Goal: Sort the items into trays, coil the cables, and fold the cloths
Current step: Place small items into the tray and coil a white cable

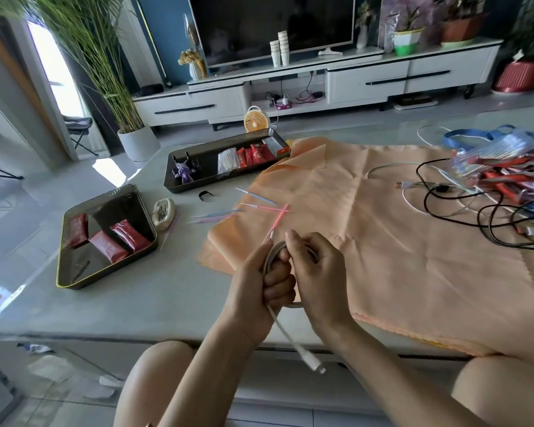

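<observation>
My left hand [259,278] grips a coiled white cable [270,257] in front of me. My right hand [316,269] holds the same coil from the right, fingers curled round its loops. The cable's loose end with a white plug [313,363] hangs below the table edge. An orange cloth [398,235] lies spread flat on the table. A near black tray [105,238] holds red sachets. A far black tray [225,161] holds a purple toy, red packets and a clear bag. Black and white cables [463,204] lie tangled at the right.
Thin pink and blue sticks [259,208] lie scattered at the cloth's left edge. A small cream case [164,211] sits beside the near tray. A pile of red packets and blue bags [512,177] fills the far right. My knees show under the table's front edge.
</observation>
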Demonstrator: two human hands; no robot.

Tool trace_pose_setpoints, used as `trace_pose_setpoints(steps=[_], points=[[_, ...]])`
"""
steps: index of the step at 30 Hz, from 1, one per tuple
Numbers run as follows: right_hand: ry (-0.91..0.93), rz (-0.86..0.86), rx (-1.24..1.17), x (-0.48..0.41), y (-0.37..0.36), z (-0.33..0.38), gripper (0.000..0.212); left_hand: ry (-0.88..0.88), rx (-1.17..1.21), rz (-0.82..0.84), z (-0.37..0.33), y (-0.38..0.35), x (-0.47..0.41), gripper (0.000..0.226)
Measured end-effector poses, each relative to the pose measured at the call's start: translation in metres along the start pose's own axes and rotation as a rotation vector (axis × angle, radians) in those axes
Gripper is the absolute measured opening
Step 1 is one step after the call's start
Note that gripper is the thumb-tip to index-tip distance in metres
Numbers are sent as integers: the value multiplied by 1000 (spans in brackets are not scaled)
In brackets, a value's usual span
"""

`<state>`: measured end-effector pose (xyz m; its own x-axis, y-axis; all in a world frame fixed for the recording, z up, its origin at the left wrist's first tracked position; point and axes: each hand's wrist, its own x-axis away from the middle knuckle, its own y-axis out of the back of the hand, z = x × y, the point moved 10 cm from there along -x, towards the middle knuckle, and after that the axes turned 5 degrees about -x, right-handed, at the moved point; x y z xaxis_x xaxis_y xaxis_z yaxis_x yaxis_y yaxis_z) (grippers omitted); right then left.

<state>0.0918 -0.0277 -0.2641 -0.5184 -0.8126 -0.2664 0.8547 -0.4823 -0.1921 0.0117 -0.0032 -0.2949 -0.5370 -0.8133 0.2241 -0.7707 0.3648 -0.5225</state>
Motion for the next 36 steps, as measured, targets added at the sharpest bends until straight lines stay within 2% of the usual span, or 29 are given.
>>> trace_pose_setpoints(steps=[2,6,8,12,14,19,21,24,25,26,28,30,31,32,34,36], points=[[-1,-16,51,1,2,-2,33,-17,-96,-99,1,9,0,41],[-79,-56,59,4,7,-12,33,-179,-302,-260,-7,14,10,58],[-127,-104,32,8,10,-18,33,-235,-364,-310,-8,13,14,50],[-82,-227,86,8,23,-14,34,-320,-434,-438,-4,14,21,36],[-117,-256,112,7,29,-19,35,-382,-484,-475,-2,10,27,31],[-271,-87,77,-4,23,-30,29,-450,-613,-563,-13,20,29,33],[-259,-14,61,-9,23,-24,23,-426,-692,-495,-18,17,22,33],[-224,32,-14,-11,28,-17,5,-360,-734,-308,-17,0,10,35],[-205,35,0,-11,30,-15,7,-317,-730,-239,-15,-7,6,34],[-154,39,74,-13,33,-11,15,-268,-715,-168,-13,-13,3,33],[44,54,393,-16,41,5,35,-203,-742,-66,-10,-26,-3,33],[307,70,765,-13,44,31,48,-204,-823,-46,-13,-35,-7,36],[394,114,854,-11,43,37,52,-210,-835,-47,-14,-39,-10,38],[402,171,851,-11,43,37,54,-214,-819,-51,-15,-42,-12,40],[243,276,696,-13,51,25,54,-209,-763,-48,-10,-53,-20,41],[153,253,616,-15,69,18,49,-199,-732,-74,2,-63,-27,41]])
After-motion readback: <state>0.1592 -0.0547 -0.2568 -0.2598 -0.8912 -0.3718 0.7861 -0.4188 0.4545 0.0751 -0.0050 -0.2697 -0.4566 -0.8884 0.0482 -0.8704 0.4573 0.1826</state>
